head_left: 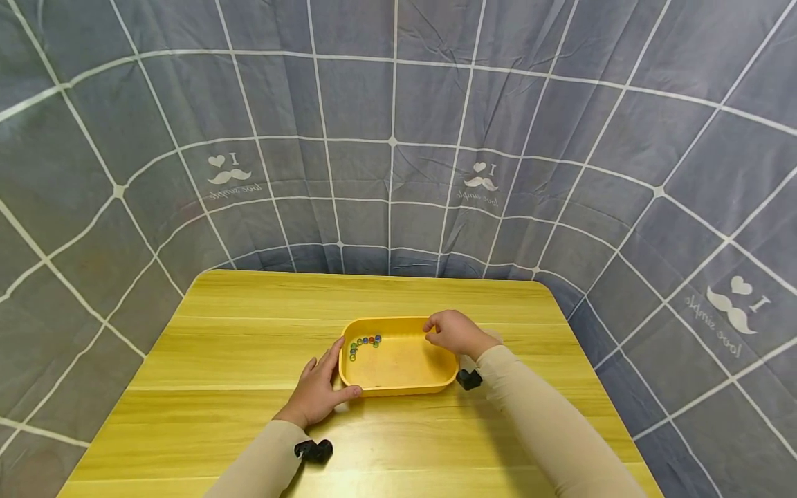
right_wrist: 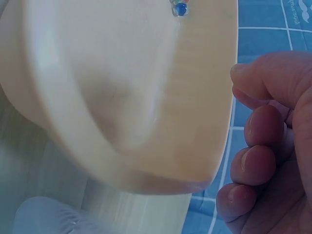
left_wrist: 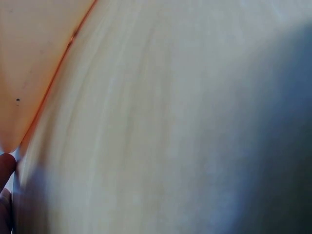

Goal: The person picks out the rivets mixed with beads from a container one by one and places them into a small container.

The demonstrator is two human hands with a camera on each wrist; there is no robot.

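Note:
A shallow yellow plastic tray (head_left: 398, 377) lies on the table. Several glass marbles (head_left: 365, 341), blue, green and one red, form a bent row in its far left corner. My left hand (head_left: 314, 394) spans the tray's near left corner, its fingers along the left side and the thumb at the front rim. Over the far right part of the tray is my right hand (head_left: 457, 333), fingers curled and thumb close to the index finger. No object shows between those fingertips. In the right wrist view, a blue marble (right_wrist: 181, 9) shows at the top, inside the tray.
The wood-grain table (head_left: 249, 304) extends around the tray. A pale, whitish round object (right_wrist: 48, 217) sits beside the tray's right end, partly covered by the right wrist in the head view. A grey curtain (head_left: 392, 173) with white grid lines hangs beyond the table edges.

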